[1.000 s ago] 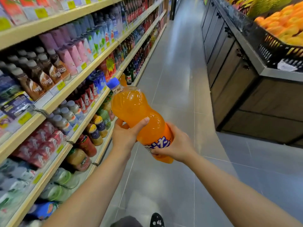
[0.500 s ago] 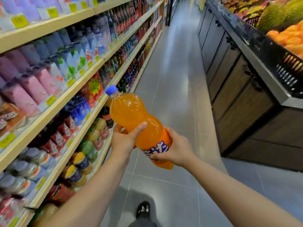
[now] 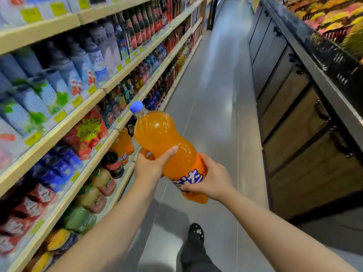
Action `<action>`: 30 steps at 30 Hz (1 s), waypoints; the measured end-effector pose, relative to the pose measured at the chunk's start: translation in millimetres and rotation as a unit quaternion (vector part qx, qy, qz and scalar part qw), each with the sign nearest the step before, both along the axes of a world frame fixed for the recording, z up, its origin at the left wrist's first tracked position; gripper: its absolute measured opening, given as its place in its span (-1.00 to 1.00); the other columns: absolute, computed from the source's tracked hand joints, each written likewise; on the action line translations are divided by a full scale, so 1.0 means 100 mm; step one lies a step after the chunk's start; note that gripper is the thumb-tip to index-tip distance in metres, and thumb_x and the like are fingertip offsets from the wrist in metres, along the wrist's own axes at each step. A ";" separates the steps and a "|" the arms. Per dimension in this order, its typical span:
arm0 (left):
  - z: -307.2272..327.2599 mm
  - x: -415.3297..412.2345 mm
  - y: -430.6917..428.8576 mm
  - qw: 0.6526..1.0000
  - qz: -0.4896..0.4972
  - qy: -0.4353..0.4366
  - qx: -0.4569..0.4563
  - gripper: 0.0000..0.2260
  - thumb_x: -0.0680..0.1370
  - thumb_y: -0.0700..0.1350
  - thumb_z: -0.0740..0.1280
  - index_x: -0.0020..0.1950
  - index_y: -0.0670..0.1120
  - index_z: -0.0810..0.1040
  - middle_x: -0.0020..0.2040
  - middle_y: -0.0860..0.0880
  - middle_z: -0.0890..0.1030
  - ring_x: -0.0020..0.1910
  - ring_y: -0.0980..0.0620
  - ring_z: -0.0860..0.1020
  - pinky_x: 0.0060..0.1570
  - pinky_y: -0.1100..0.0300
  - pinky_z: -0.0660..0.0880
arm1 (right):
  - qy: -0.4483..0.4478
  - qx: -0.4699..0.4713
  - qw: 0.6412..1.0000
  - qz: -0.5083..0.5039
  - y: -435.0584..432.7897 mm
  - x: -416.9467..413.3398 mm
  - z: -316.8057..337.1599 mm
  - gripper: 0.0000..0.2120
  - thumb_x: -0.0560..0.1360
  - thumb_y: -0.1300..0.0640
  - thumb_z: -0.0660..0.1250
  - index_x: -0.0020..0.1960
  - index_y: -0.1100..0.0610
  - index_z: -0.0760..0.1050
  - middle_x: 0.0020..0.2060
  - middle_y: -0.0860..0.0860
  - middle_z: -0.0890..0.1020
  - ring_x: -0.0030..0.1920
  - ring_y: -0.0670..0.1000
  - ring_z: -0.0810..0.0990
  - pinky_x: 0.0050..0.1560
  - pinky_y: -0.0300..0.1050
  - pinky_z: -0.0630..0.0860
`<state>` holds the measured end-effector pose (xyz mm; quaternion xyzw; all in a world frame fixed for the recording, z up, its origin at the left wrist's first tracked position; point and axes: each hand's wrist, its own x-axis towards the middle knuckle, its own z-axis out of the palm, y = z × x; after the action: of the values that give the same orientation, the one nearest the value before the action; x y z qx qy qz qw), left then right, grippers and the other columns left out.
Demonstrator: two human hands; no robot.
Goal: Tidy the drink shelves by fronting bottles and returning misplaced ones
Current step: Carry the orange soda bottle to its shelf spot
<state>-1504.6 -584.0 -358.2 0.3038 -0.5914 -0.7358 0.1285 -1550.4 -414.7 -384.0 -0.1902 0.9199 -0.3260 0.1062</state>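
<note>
large orange plastic soda bottle with blue cap (image 3: 163, 138) | tilted, cap far-left | left hand (image 3: 151, 165) wraps middle | right hand (image 3: 213, 180) clasps labelled base | near wooden drink shelves (image 3: 82, 108) at left

Drink shelves along a grey aisle floor

The wooden shelves (image 3: 110, 86) hold rows of bottles: pale blue ones (image 3: 82, 63) above, orange soda bottles (image 3: 121, 144) lower down, yellow price tags (image 3: 60, 116) along the edges. A shoe (image 3: 196, 232) stands on the floor (image 3: 216, 95).

Bright overhead light, motion-blurred, warped edges
</note>
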 end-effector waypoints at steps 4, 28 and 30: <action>0.03 -0.78 0.06 0.999 0.035 -0.024 -0.009 -0.18 0.12 0.16 0.58 0.32 0.11 0.36 0.25 -0.03 0.55 0.19 -0.10 0.55 0.14 -0.18 0.54 | -0.021 -0.007 0.999 0.025 0.01 -0.90 -0.06 -0.06 0.02 -0.36 0.52 0.33 -0.22 0.28 0.07 -0.16 0.58 0.08 -0.02 0.56 0.13 -0.03 0.52; -0.65 -3.96 -1.27 0.960 0.256 -0.058 0.094 -0.20 0.19 0.12 0.58 0.36 0.13 0.32 0.33 -0.03 0.50 0.29 -0.12 0.49 0.21 -0.23 0.47 | -0.056 0.107 0.954 0.273 -1.72 -4.78 -0.53 -0.04 0.15 -0.30 0.55 0.42 -0.13 0.20 0.23 -0.11 0.54 0.17 -0.05 0.54 0.13 -0.13 0.49; -0.66 -4.16 -1.41 0.959 0.263 -0.059 0.087 -0.14 0.07 0.21 0.56 0.32 0.19 0.33 0.30 0.01 0.52 0.26 -0.10 0.51 0.18 -0.22 0.50 | -0.076 0.093 0.953 0.277 -1.92 -5.01 -0.59 -0.04 0.14 -0.28 0.56 0.42 -0.13 0.20 0.22 -0.12 0.53 0.16 -0.06 0.54 0.15 -0.13 0.51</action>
<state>-1920.4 -725.3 -424.0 0.5018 -0.4309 -0.7053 0.2552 -2051.0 -606.8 -443.3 -0.4010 0.8467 -0.2102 0.2794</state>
